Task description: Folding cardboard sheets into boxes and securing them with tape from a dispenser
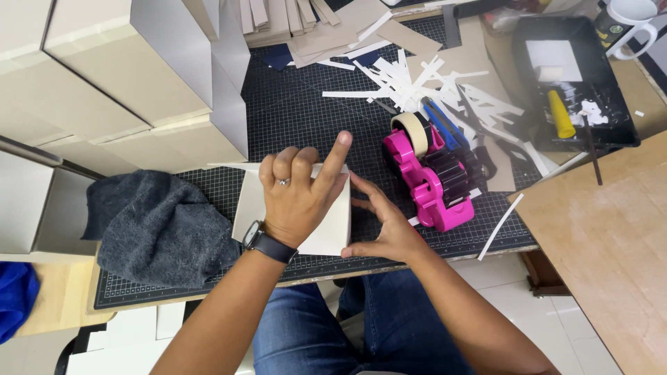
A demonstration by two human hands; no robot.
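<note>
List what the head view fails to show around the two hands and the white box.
- Top face of the small white cardboard box: mostly covered by the left hand.
- Right side of the box: screened by the right hand, so contact there is unclear.
- Pink plastic tape dispenser: its cutting edge cannot be made out.
- White mug: cut off by the top edge.
- Blue cloth: cut off by the left edge.

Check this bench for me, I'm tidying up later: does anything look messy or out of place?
White paper strips lie scattered in a heap across the cutting mat behind the pink tape dispenser; one strip hangs over the mat's edge. A grey cloth sits crumpled at the left.
</note>
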